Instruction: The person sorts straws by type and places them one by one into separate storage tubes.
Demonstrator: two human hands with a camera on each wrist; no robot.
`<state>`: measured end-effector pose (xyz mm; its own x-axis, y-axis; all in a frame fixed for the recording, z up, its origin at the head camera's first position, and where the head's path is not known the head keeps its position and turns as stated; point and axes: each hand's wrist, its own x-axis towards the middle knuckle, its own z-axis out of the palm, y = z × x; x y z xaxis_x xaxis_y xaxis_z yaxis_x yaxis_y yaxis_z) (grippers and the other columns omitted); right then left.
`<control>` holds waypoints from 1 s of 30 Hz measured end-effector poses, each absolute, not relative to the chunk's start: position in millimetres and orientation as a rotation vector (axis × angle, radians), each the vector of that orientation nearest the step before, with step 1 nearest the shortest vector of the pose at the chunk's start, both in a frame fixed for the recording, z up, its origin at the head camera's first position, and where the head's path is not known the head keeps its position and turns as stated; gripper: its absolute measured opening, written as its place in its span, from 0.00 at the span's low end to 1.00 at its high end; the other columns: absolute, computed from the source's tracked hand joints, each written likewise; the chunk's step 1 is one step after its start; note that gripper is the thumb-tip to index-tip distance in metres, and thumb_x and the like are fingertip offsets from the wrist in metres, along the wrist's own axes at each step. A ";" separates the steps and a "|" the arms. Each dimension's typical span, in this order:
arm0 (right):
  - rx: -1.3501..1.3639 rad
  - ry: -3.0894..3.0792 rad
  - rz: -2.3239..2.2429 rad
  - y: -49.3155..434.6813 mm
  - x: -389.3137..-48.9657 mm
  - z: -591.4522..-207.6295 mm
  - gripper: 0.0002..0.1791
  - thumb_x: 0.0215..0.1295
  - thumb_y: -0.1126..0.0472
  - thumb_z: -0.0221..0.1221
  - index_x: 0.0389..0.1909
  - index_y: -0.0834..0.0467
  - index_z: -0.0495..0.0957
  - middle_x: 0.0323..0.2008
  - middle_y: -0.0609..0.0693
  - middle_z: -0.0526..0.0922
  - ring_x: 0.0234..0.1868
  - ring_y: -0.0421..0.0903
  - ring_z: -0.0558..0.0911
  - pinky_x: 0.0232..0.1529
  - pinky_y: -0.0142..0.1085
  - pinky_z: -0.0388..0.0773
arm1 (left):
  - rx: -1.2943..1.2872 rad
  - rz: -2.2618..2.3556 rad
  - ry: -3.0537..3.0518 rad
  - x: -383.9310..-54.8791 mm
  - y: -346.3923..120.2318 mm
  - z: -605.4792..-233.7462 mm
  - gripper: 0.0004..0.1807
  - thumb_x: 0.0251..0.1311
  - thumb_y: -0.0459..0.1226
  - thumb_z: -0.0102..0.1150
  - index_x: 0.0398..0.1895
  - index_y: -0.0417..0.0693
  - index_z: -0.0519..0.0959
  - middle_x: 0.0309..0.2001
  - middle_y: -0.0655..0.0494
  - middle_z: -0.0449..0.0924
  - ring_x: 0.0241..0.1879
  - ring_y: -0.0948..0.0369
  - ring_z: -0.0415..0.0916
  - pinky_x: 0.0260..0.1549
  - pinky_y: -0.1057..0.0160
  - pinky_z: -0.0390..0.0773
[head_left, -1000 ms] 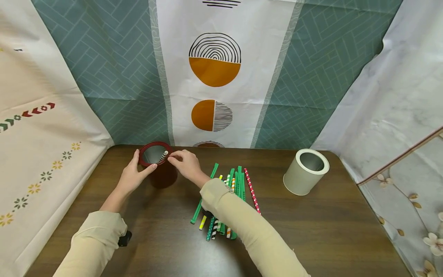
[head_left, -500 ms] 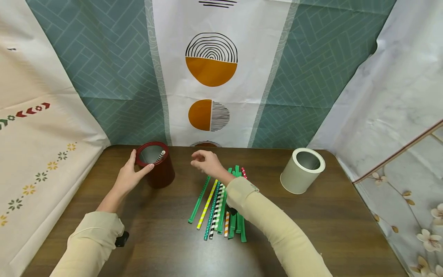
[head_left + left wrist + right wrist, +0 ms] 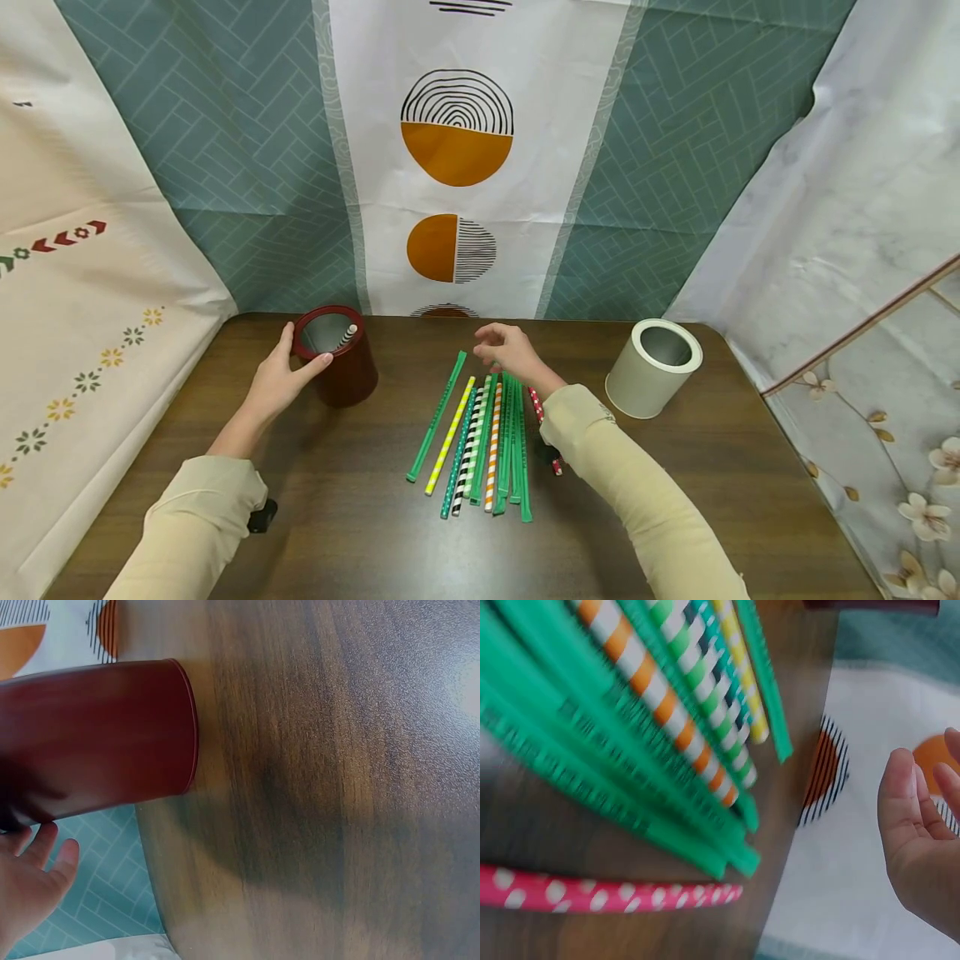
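Observation:
My left hand [image 3: 276, 385] holds the dark red cylindrical container [image 3: 348, 379] by its rim, thumb on the near side and fingers on the left. In the left wrist view, fingertips show beside the container's wall [image 3: 105, 739]. One black-and-white striped straw [image 3: 348, 333] leans inside. Over the far ends of a row of straws hovers my right hand [image 3: 512, 350], empty, its fingers loosely bent. The row has several green-wrapped straws [image 3: 523, 450], an orange-striped straw [image 3: 492, 450] and a yellow straw [image 3: 452, 433]. A red polka-dot straw [image 3: 607, 894], partly hidden by the right arm in the head view, lies at the right.
A cream cylindrical container [image 3: 648, 375] stands at the back right of the brown wooden table [image 3: 360, 517]. Patterned cloth [image 3: 457, 167] hangs behind the table's far edge. More cloth covers the left and right sides.
My right hand has left the red container's rim and moved right, over the straws, with its fingers loosened. The left hand stays at the container.

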<state>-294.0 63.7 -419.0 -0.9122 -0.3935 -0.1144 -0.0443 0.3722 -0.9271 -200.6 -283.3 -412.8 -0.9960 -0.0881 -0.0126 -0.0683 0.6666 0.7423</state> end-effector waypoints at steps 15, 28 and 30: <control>-0.202 2.355 -1.507 122.5 -294.4 -452.2 0.19 0.59 0.65 0.54 0.52 0.66 0.68 0.32 0.54 0.74 0.34 0.57 0.76 0.33 0.49 0.77 | 0.135 -1.266 -2.847 -201.5 -283.5 -413.2 0.52 0.55 0.58 0.48 0.68 0.47 0.28 0.68 0.38 0.34 0.65 0.37 0.38 0.56 0.34 0.48; -0.045 2.444 -1.385 144.4 -288.2 -478.5 0.18 0.55 0.66 0.57 0.47 0.64 0.70 0.29 0.55 0.74 0.25 0.47 0.74 0.22 0.36 0.76 | 0.137 -1.265 -2.846 -201.5 -284.1 -414.5 0.52 0.55 0.58 0.47 0.68 0.48 0.28 0.68 0.39 0.34 0.66 0.38 0.38 0.56 0.34 0.48; -0.043 2.453 -1.366 144.6 -287.3 -482.1 0.17 0.55 0.67 0.57 0.46 0.64 0.70 0.29 0.54 0.74 0.24 0.46 0.73 0.21 0.35 0.76 | 0.139 -1.268 -2.847 -201.4 -283.8 -414.2 0.52 0.55 0.59 0.47 0.68 0.49 0.28 0.69 0.39 0.34 0.66 0.38 0.38 0.56 0.34 0.49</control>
